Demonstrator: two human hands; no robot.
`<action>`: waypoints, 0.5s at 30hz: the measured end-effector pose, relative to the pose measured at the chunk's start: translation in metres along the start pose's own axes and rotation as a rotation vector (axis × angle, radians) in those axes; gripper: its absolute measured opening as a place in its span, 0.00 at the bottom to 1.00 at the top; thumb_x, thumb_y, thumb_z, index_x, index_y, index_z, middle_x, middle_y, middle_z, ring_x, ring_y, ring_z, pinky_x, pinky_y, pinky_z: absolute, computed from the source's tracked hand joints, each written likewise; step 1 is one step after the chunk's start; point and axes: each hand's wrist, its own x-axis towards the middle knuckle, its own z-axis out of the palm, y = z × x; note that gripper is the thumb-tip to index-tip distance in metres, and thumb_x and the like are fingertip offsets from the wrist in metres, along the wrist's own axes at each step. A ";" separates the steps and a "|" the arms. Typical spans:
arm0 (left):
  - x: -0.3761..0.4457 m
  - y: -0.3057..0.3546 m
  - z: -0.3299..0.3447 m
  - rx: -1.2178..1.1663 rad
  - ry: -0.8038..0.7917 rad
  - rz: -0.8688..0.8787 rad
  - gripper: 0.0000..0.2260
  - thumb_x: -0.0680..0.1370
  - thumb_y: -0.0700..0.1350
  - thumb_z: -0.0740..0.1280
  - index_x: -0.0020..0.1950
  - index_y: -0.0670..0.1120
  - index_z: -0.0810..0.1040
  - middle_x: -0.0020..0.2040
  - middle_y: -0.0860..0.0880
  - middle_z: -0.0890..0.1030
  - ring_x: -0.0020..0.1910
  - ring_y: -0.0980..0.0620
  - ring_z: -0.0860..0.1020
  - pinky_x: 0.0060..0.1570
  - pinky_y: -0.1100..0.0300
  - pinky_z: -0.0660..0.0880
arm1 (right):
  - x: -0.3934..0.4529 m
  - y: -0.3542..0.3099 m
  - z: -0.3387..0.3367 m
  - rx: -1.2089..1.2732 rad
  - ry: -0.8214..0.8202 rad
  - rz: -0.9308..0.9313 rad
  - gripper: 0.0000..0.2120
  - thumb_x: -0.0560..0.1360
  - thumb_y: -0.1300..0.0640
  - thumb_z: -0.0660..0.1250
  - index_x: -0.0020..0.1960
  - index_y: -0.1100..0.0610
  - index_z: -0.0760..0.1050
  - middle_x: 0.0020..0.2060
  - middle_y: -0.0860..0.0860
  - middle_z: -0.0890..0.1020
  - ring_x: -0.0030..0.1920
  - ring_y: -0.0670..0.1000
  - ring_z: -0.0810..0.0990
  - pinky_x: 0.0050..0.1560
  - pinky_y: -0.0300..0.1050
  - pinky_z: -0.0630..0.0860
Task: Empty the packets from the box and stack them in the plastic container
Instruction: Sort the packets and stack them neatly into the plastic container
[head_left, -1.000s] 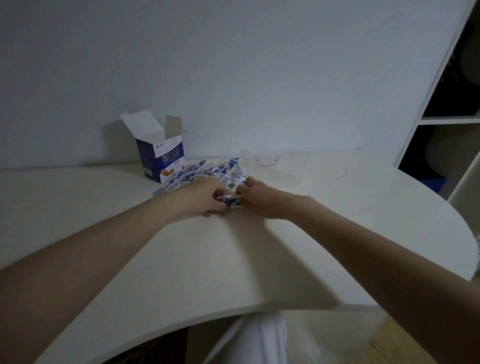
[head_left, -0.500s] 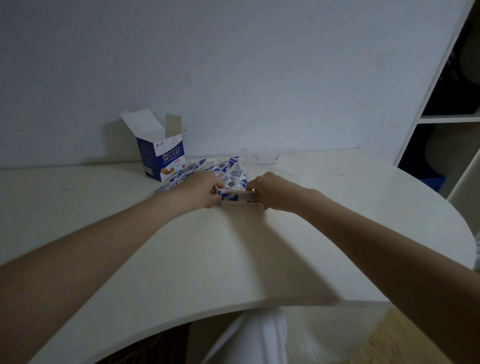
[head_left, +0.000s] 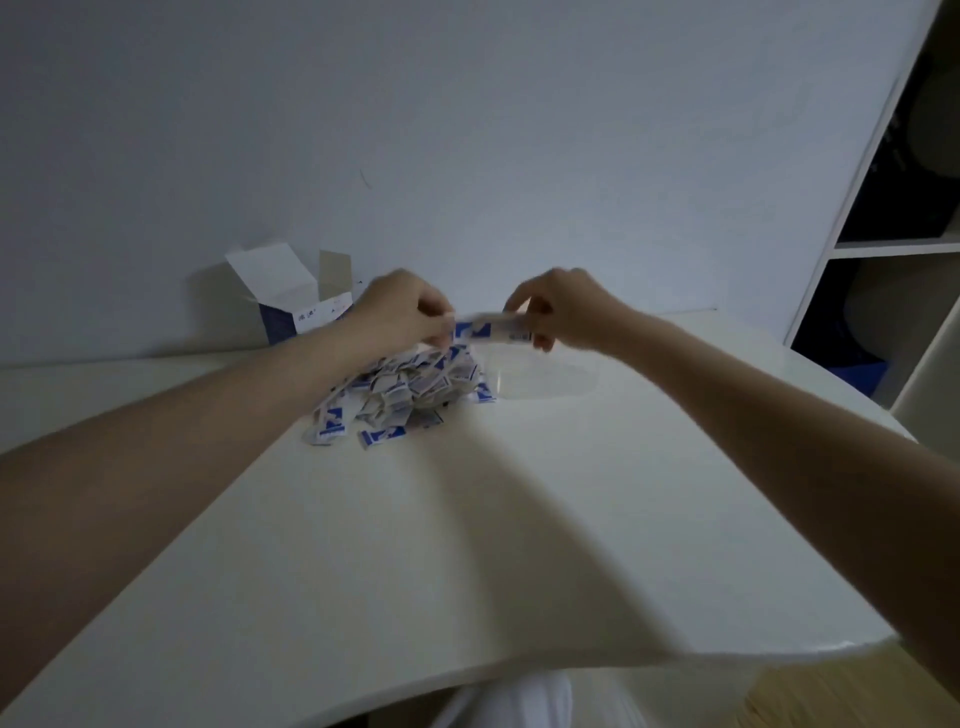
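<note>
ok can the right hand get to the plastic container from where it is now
Probably yes. The right hand hovers just above the clear plastic container with nothing between them, though it and the left hand both hold a small stack of packets.

Both hands now hold the small stack of blue-and-white paper packets (head_left: 492, 332) raised off the white table, above the loose packet pile (head_left: 402, 397), where half a second ago it sat on the tabletop. The left hand (head_left: 402, 312) and right hand (head_left: 558, 306) sit farther back, the stack just left of the clear plastic container (head_left: 545, 379).
</note>
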 end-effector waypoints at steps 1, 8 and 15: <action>0.010 0.006 -0.003 -0.112 0.035 -0.023 0.07 0.76 0.40 0.67 0.52 0.40 0.81 0.42 0.46 0.82 0.33 0.62 0.78 0.40 0.69 0.74 | 0.007 0.006 -0.011 0.036 0.050 0.011 0.09 0.76 0.57 0.63 0.53 0.58 0.79 0.37 0.57 0.85 0.31 0.50 0.78 0.28 0.26 0.68; 0.074 0.026 0.031 0.130 -0.133 -0.036 0.10 0.76 0.38 0.67 0.55 0.41 0.81 0.48 0.43 0.84 0.38 0.52 0.79 0.48 0.60 0.78 | 0.053 0.048 -0.015 -0.185 -0.238 0.155 0.10 0.74 0.60 0.65 0.54 0.57 0.81 0.32 0.51 0.80 0.27 0.43 0.74 0.36 0.28 0.69; 0.107 0.037 0.070 0.666 -0.436 0.053 0.11 0.79 0.44 0.60 0.55 0.41 0.79 0.41 0.49 0.78 0.40 0.50 0.75 0.39 0.60 0.69 | 0.075 0.062 0.016 -0.274 -0.608 0.226 0.11 0.72 0.61 0.68 0.53 0.62 0.80 0.34 0.51 0.79 0.28 0.44 0.78 0.39 0.35 0.74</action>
